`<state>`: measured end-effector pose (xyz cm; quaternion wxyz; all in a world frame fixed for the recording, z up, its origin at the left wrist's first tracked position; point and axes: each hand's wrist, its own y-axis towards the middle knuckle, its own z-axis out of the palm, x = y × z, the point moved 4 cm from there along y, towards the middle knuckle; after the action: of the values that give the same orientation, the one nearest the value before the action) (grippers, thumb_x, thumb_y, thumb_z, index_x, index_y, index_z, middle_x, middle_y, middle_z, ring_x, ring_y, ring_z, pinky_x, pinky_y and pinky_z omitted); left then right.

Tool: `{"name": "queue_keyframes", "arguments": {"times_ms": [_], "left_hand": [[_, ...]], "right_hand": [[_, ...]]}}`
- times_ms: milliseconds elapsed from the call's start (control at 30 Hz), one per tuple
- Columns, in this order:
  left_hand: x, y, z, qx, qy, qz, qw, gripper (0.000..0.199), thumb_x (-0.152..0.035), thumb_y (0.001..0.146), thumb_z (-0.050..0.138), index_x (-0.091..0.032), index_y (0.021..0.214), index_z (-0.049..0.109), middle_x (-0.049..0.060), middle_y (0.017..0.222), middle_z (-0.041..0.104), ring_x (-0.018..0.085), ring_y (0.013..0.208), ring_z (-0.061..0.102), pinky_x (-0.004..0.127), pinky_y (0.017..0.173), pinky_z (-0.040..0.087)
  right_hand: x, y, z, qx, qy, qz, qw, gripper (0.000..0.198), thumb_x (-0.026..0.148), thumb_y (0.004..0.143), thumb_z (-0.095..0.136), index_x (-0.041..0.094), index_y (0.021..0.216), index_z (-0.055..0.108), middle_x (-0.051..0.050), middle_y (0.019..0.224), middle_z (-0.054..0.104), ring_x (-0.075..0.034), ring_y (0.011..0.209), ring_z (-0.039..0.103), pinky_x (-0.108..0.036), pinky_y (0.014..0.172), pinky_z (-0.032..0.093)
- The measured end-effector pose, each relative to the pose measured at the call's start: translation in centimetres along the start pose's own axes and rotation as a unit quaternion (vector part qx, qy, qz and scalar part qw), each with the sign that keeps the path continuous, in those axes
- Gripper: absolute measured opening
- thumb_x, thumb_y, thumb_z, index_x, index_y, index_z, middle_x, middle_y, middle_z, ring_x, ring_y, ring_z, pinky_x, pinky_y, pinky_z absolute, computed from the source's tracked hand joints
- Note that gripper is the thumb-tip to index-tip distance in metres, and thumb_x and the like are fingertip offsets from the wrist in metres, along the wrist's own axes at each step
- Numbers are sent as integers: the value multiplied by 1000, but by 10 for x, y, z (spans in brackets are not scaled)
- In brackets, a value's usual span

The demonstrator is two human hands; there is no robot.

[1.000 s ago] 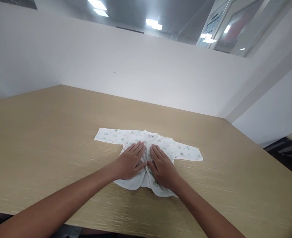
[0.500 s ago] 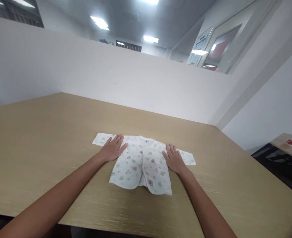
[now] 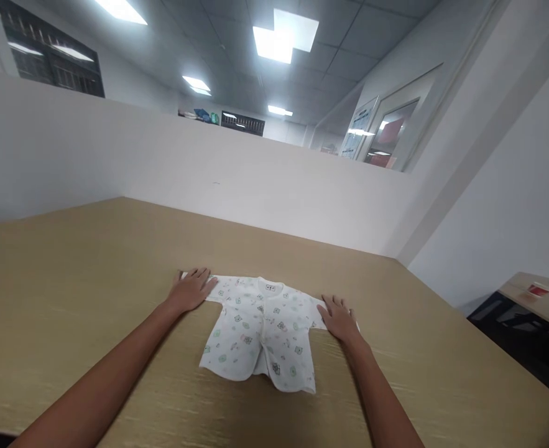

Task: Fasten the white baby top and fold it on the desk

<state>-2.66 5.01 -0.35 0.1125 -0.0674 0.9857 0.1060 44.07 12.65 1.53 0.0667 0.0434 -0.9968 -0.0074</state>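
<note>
A small white baby shirt (image 3: 241,333) with green and grey animal prints lies spread on the table, its collar toward the far wall and both sleeves stretched sideways. The front edges part near the bottom hem. My left hand (image 3: 191,291) rests flat on the left sleeve, fingers spread, covering most of its cuff end. On the right sleeve lies my right hand (image 3: 339,316), palm down with the fingers extended, hiding much of that sleeve. Neither hand grasps the cloth.
The wooden table (image 3: 92,298) reaches back to a low white partition (image 3: 255,180). Off the right side stands a cardboard box (image 3: 530,291) with a red mark, above something black. A ceiling with lights and a door show beyond the partition.
Both hands have slid outward along the sleeves, from near the shoulders toward the cuffs. The shirt stays spread flat. The camera has tilted up a little.
</note>
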Motion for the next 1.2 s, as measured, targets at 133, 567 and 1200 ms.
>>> {"name": "queue_keyframes", "arguments": {"times_ms": [133, 567, 1200], "left_hand": [[-1, -1, -8, -45, 16, -6, 999, 49, -40, 98, 36, -24, 138, 60, 13, 142, 61, 35, 129, 51, 66, 108, 29], [14, 8, -17, -79, -33, 27, 996, 37, -39, 95, 38, -21, 100, 70, 11, 107, 69, 27, 105, 62, 40, 91, 45], [-20, 29, -192, -332, -128, 66, 932, 38, -46, 94, 44, -20, 102, 71, 8, 99, 68, 24, 96, 62, 33, 88, 45]], "right_hand": [[-8, 2, -5, -58, 40, -29, 997, 48, 41, 100, 47, 21, 141, 61, -13, 147, 55, -32, 141, 44, -51, 116, 30], [-25, 4, -15, -160, 95, -28, 982, 21, 28, 88, 56, 19, 95, 74, -9, 109, 71, -26, 108, 59, -36, 99, 40], [2, 10, -173, -385, 246, -70, 887, 36, 45, 89, 47, 17, 94, 68, -11, 99, 72, -25, 96, 58, -34, 86, 42]]}}
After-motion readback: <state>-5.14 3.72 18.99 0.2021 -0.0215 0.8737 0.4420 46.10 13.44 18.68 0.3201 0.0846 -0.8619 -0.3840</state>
